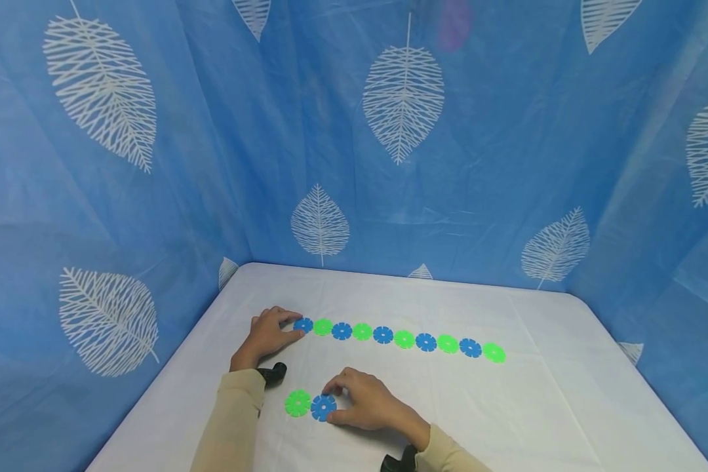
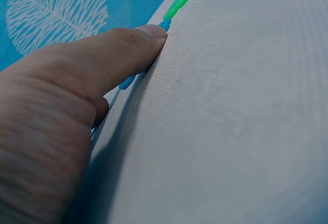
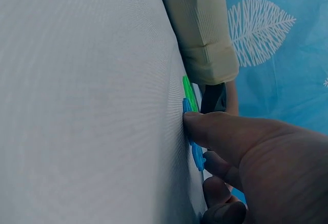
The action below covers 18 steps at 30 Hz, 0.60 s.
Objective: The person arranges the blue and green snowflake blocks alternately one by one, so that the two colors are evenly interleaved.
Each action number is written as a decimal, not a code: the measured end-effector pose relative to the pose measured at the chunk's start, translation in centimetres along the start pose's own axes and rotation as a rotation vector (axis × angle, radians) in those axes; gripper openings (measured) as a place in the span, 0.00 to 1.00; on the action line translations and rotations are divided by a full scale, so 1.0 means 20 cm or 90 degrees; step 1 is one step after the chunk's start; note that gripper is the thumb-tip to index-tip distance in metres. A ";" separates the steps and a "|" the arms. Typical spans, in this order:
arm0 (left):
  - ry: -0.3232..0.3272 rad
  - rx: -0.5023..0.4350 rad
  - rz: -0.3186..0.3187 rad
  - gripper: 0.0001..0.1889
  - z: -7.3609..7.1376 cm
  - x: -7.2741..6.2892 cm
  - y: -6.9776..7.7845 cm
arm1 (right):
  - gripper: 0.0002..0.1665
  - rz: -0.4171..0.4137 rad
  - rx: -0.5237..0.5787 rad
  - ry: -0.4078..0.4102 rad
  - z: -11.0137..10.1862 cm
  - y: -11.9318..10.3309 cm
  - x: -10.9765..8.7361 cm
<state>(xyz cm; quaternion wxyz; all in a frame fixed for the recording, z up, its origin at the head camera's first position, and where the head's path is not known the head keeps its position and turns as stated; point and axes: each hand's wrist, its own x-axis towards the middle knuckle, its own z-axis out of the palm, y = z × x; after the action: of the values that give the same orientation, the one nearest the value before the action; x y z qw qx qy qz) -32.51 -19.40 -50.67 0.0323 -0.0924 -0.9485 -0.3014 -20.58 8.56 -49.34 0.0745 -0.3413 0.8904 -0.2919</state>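
Observation:
A row of interlocking plastic discs, alternately blue and green, lies across the white table in the head view. My left hand (image 1: pixel 271 332) pinches the blue disc (image 1: pixel 303 324) at its left end between thumb and fingers; in the left wrist view the thumb (image 2: pixel 146 37) covers part of that disc. Nearer to me, my right hand (image 1: pixel 366 400) holds another blue disc (image 1: pixel 323 407) by its right side, thumb below and fingers above. Left of it lies a green disc (image 1: pixel 297 403), its edge close to the blue one; I cannot tell whether they are joined.
The row runs right to a green disc (image 1: pixel 494 353). Black wrist straps or mounts (image 1: pixel 274 373) sit by both wrists, below beige sleeves (image 1: pixel 230 419). Blue curtains (image 1: pixel 354 131) with white leaf prints surround the white tabletop (image 1: pixel 537 406).

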 end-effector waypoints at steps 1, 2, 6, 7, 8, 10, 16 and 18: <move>0.001 0.001 0.000 0.24 0.00 0.00 0.00 | 0.22 0.000 0.004 0.001 0.00 0.00 0.00; 0.001 0.003 0.001 0.24 0.00 0.00 0.00 | 0.22 0.000 0.008 0.001 0.00 0.00 0.00; 0.002 0.003 0.003 0.24 0.00 0.00 -0.01 | 0.22 0.001 0.015 0.000 0.00 0.00 0.00; 0.002 0.003 0.006 0.24 0.00 0.00 -0.01 | 0.22 0.001 0.014 0.000 0.00 0.00 0.00; 0.001 0.003 0.006 0.24 0.00 0.00 -0.01 | 0.22 0.001 0.012 0.000 0.00 0.00 0.00; 0.001 0.004 0.005 0.24 0.00 0.01 -0.01 | 0.23 0.000 0.013 0.000 0.00 0.00 0.00; 0.000 0.005 0.000 0.23 0.01 0.01 -0.02 | 0.23 -0.028 0.019 -0.002 -0.01 0.00 0.01; 0.000 0.005 -0.001 0.24 0.01 0.01 -0.01 | 0.23 -0.042 0.024 -0.009 -0.01 0.00 0.01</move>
<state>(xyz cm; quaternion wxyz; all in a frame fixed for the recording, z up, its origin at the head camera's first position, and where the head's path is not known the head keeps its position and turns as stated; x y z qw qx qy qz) -32.74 -19.48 -50.98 0.0325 -0.0917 -0.9497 -0.2976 -20.84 8.52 -49.20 0.0773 -0.3708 0.8725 -0.3086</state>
